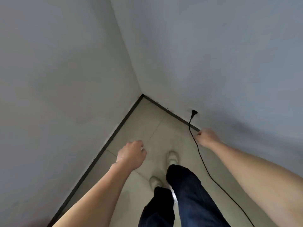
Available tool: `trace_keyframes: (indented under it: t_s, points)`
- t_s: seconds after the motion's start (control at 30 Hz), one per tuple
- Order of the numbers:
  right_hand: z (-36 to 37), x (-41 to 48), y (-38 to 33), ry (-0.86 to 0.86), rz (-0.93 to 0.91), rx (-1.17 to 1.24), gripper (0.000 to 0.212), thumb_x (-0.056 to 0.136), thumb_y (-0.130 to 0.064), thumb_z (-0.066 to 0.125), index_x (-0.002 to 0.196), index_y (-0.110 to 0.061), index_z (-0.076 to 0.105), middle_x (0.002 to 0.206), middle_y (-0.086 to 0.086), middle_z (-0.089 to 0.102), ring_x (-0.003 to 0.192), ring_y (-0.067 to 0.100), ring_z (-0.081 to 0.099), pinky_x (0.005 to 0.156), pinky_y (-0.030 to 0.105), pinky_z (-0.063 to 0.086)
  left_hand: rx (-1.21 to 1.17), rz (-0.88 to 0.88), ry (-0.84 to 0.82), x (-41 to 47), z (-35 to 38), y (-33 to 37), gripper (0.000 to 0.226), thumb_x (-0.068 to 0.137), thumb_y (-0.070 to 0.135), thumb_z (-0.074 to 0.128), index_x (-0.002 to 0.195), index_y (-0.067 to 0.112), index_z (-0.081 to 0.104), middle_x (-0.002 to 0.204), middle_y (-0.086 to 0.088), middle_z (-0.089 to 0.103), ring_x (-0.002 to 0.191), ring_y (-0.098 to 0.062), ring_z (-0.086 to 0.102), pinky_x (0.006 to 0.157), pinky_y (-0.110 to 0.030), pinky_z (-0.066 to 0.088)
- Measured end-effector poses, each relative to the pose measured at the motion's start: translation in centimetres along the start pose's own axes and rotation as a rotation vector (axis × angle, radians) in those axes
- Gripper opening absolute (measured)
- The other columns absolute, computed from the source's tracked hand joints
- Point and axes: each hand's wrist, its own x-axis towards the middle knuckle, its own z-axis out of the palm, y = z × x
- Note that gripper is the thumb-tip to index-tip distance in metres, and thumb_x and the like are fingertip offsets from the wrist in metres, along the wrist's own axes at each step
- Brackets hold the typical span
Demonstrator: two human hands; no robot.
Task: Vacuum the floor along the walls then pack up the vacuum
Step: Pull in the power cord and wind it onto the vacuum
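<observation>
The black cord, limp and light, runs from its plug low in the wall across the floor — the right hand seems to pinch it just below, though the stiff plug looks the safer hold — while the left hand hangs loosely curled, empty.

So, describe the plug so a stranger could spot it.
Start at the room's corner. Follow the skirting of the right wall towards the right hand; the plug sits just above it. It is the only black thing on that wall, trailing a cord.
</observation>
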Motion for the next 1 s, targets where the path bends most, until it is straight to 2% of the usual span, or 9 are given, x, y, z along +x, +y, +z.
trace_keyframes:
  t_s: [0.1, 0.23, 0.37, 0.47, 0.6, 0.73, 0.83, 0.9, 1.0]
  points:
    - [1.1, 5.3, -0.8, 0.02, 0.055, 0.081, 0.027, 0.09, -0.028, 0.059, 0.069, -0.012, 0.064, 0.07, 0.009, 0.066, 0.079, 0.029, 0.07, 0.063, 0.029, 0.043, -0.027, -0.002, -0.012, 5.4, 0.6, 0.2, 0.033, 0.094, 0.033, 0.045, 0.124, 0.024, 0.056, 0.112, -0.007, 0.065, 0.1, -0.028, 0.061, 0.083, -0.037, 0.051]
    - [3.9, 13.6, -0.9, 0.024, 0.132, 0.186, 0.032, 0.093, -0.031, 0.059, 0.102, -0.001, 0.067, 0.094, 0.016, 0.07, 0.088, 0.031, 0.066, 0.072, 0.031, 0.048, -0.105, -0.002, 0.002, 12.7, 3.6, 0.2, 0.03, 0.093, 0.033, 0.046, 0.119, 0.024, 0.058, 0.098, -0.003, 0.069, 0.092, -0.022, 0.061, 0.083, -0.036, 0.052]
    - [6.4, 20.6, -0.9, 0.079, 0.242, 0.38, 0.047, 0.097, -0.031, 0.057, 0.123, 0.008, 0.055, 0.108, 0.025, 0.066, 0.094, 0.038, 0.068, 0.081, 0.048, 0.057, -0.131, 0.014, 0.003, 18.3, 7.3, 0.1, 0.029, 0.094, 0.035, 0.046, 0.119, 0.025, 0.057, 0.098, 0.0, 0.069, 0.091, -0.018, 0.058, 0.078, -0.032, 0.047]
    - [8.5, 23.9, -0.6, 0.154, 0.319, 0.516, 0.032, 0.1, -0.03, 0.05, 0.108, 0.0, 0.06, 0.091, 0.019, 0.07, 0.071, 0.032, 0.07, 0.058, 0.04, 0.056, -0.121, 0.026, -0.054, 21.0, 9.9, -0.3, 0.029, 0.094, 0.036, 0.045, 0.119, 0.027, 0.056, 0.101, 0.0, 0.068, 0.092, -0.019, 0.06, 0.081, -0.033, 0.048]
    - [11.1, 26.4, 0.5, 0.2, 0.311, 0.636, 0.018, 0.098, -0.015, 0.052, 0.088, -0.002, 0.059, 0.083, 0.012, 0.066, 0.059, 0.024, 0.066, 0.061, 0.037, 0.059, 0.004, 0.055, -0.122, 22.7, 11.9, -1.3, 0.028, 0.096, 0.035, 0.043, 0.12, 0.028, 0.055, 0.103, 0.0, 0.068, 0.097, -0.02, 0.061, 0.088, -0.037, 0.049]
    - [11.0, 27.1, 0.5, 0.23, 0.358, 0.63, 0.027, 0.097, -0.021, 0.055, 0.072, -0.013, 0.054, 0.082, 0.013, 0.068, 0.064, 0.026, 0.067, 0.052, 0.03, 0.051, 0.037, 0.069, -0.149, 23.3, 12.4, -2.3, 0.029, 0.096, 0.034, 0.043, 0.122, 0.028, 0.055, 0.109, -0.002, 0.066, 0.101, -0.022, 0.06, 0.085, -0.03, 0.046]
    - [9.8, 25.3, -0.3, 0.204, 0.375, 0.67, 0.03, 0.099, -0.017, 0.053, 0.071, -0.009, 0.056, 0.072, 0.012, 0.064, 0.039, 0.014, 0.061, 0.031, 0.016, 0.038, 0.043, 0.088, -0.163, 22.8, 11.5, -2.9, 0.028, 0.097, 0.033, 0.043, 0.121, 0.027, 0.055, 0.11, -0.004, 0.064, 0.1, -0.023, 0.06, 0.079, -0.028, 0.041]
    - [9.7, 23.2, -0.6, 0.167, 0.357, 0.701, 0.026, 0.1, -0.013, 0.051, 0.075, -0.007, 0.057, 0.071, 0.01, 0.062, 0.038, 0.013, 0.06, 0.035, 0.018, 0.041, 0.076, 0.124, -0.175, 22.4, 10.5, -3.2, 0.028, 0.098, 0.035, 0.043, 0.122, 0.026, 0.055, 0.107, -0.003, 0.065, 0.099, -0.021, 0.06, 0.079, -0.028, 0.042]
    - [11.3, 18.9, -0.6, 0.089, 0.303, 0.647, 0.026, 0.101, -0.021, 0.051, 0.079, -0.011, 0.06, 0.071, 0.004, 0.066, 0.062, 0.022, 0.064, 0.064, 0.037, 0.055, 0.109, 0.193, -0.166, 21.8, 8.5, -3.3, 0.029, 0.098, 0.032, 0.043, 0.124, 0.024, 0.055, 0.105, -0.004, 0.067, 0.099, -0.021, 0.06, 0.08, -0.028, 0.044]
